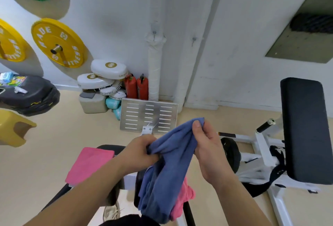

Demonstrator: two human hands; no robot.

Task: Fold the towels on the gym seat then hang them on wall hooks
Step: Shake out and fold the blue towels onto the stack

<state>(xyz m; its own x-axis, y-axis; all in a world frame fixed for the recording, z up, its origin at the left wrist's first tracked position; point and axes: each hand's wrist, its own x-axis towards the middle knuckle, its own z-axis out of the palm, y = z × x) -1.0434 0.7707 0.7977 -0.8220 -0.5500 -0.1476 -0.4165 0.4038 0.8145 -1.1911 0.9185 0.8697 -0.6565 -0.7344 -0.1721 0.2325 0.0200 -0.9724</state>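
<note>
A blue towel (169,162) hangs bunched between both hands above the black gym seat (110,148). My left hand (140,152) grips its left edge, and my right hand (205,146) pinches its upper corner higher up. A folded pink towel (90,164) lies flat on the seat to the left. A second, crumpled pink towel (183,198) shows beneath the blue one, mostly hidden. Two wall hooks, a left hook (154,33) and a right hook (194,39), stick out of the white wall ahead.
A slotted metal footplate (149,116) stands in front of the seat. A black padded bench (306,126) on a white frame is at the right. Boxing pads (100,78), red extinguishers (137,87) and yellow weight plates (57,43) line the wall at the left.
</note>
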